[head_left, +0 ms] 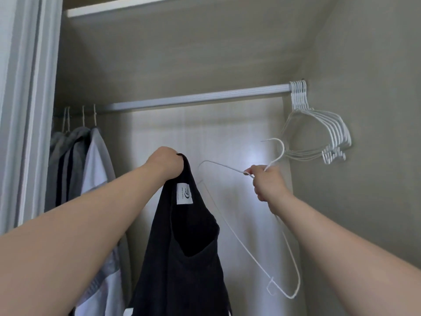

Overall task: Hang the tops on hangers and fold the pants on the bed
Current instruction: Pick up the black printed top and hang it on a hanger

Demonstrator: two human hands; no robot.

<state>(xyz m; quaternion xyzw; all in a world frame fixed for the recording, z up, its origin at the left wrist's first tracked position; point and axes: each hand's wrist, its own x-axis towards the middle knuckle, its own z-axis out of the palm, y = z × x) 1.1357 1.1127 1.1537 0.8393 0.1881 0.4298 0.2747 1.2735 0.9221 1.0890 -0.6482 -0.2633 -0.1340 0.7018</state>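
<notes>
I face an open wardrobe. My left hand (pixel 165 164) grips the top edge of a black top (pixel 182 258), which hangs down from it with a white label showing near the neck. My right hand (pixel 266 182) holds a white wire hanger (pixel 239 241) at the base of its hook. The hanger tilts, with its body sloping down to the right of the black top. A small gap separates the top from the hanger.
A silver closet rail (pixel 193 98) runs across the wardrobe. Several empty white hangers (pixel 319 133) bunch at its right end by the side wall. Grey and white garments (pixel 84 174) hang at the left end. A shelf (pixel 127 9) sits above.
</notes>
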